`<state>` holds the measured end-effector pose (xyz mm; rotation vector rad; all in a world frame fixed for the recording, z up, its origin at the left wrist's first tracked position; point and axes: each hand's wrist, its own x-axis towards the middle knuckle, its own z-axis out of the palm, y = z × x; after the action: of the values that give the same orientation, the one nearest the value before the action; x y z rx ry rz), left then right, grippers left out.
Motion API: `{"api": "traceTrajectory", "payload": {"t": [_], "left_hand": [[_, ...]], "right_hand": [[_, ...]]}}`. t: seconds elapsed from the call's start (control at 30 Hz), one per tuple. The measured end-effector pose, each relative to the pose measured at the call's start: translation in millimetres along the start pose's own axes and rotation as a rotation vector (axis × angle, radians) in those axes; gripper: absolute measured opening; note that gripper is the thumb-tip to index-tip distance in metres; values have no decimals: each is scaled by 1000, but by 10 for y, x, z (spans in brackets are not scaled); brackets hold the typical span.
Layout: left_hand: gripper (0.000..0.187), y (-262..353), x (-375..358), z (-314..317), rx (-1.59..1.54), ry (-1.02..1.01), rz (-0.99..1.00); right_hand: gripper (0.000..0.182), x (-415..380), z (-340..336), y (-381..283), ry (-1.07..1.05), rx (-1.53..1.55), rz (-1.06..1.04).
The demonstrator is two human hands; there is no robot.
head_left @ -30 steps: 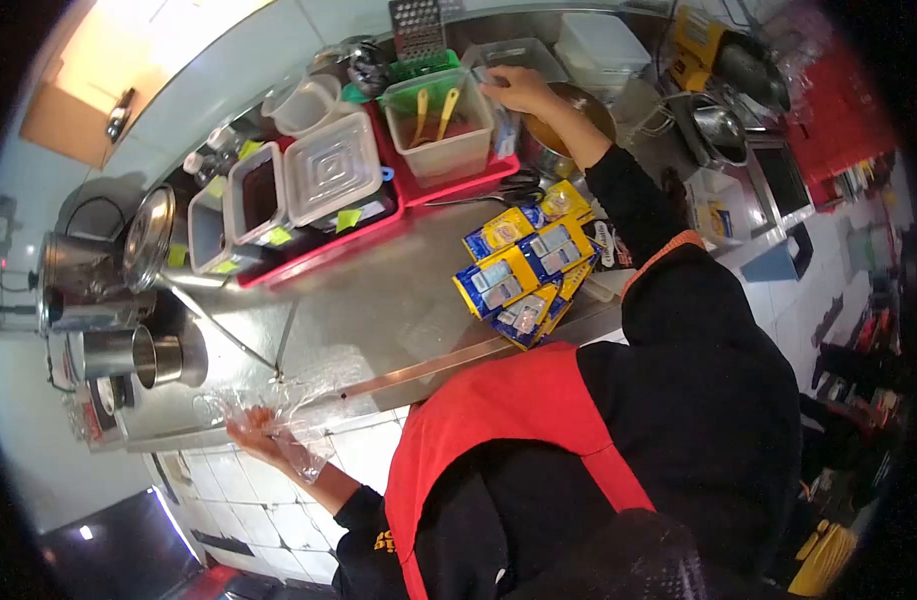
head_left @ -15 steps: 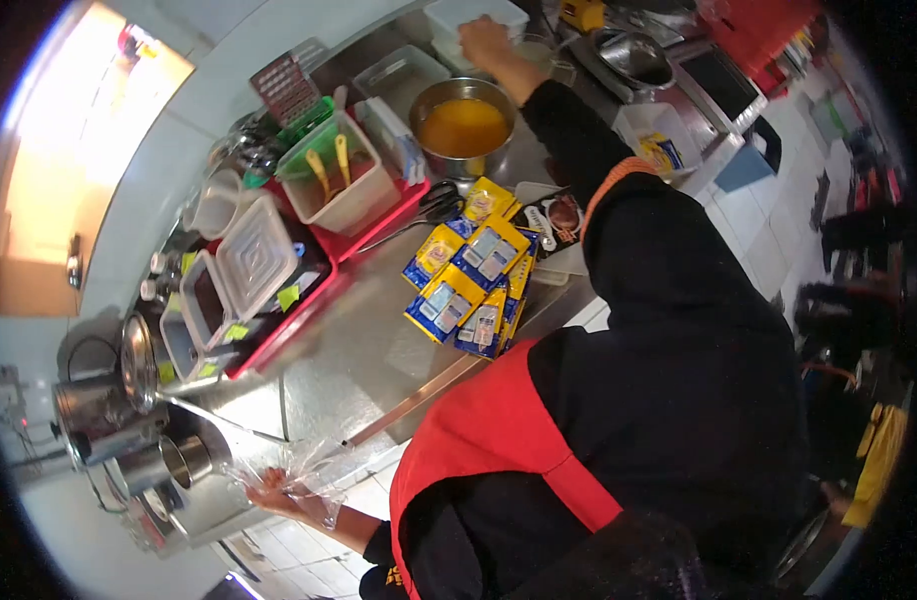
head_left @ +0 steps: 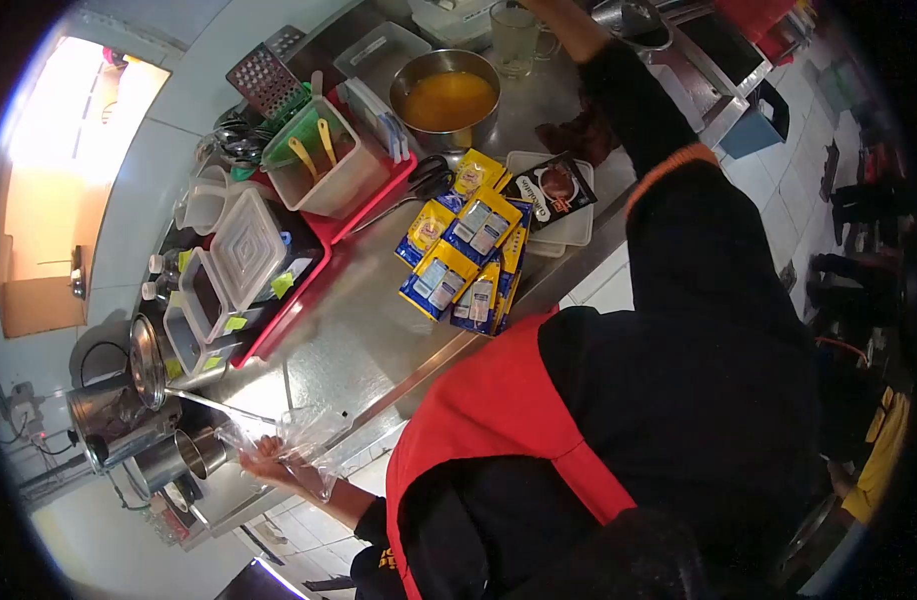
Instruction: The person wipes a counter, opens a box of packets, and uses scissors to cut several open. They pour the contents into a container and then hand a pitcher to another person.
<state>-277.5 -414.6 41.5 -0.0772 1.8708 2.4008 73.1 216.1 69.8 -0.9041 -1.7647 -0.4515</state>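
Observation:
At the lower left, my left hand is closed on a clear plastic bag, which hangs loosely around the fingers. My right forearm reaches to the top edge, and the hand itself lies beyond the picture. Close to that forearm stands a glass mug, with a white container beside it, cut off by the edge. A steel pot of orange liquid is left of the mug. Several yellow and blue packets are piled on the steel counter, next to a black chocolate packet.
A red tray carries plastic tubs, one with yellow-handled utensils. Scissors lie beside it. A grater stands at the back. Steel pots are at the far left. At right, a person in a yellow sleeve is partly visible.
My right hand has moved up and right, from above the white container to out of the picture. The glass mug now shows clearly. My left hand still holds the bag; the view has shifted slightly.

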Motion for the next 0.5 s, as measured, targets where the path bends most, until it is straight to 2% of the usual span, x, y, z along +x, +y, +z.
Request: {"api": "traceTrajectory", "payload": {"t": [0.07,0.1,0.17,0.27,0.33,0.5], "left_hand": [[27,-63,27,25,3,-10,-12],[27,-71,4,92,0,-1,-10],[28,-77,-68,234,2,50,9],[27,-54,-12,245,-6,-15,28],[27,-7,-49,266,-47,-36,12],[27,-26,-35,120,-46,12,3]], "right_hand": [[13,-162,-165,-183,-93,75,-118],[17,-319,-200,-277,-249,162,-238],[22,-636,-538,-810,-261,315,-320],[23,-1161,-553,-1091,-345,318,-348],[27,-1320,-575,-1207,-629,141,-411],[29,-1532,-658,-1285,-578,162,-333]]}}
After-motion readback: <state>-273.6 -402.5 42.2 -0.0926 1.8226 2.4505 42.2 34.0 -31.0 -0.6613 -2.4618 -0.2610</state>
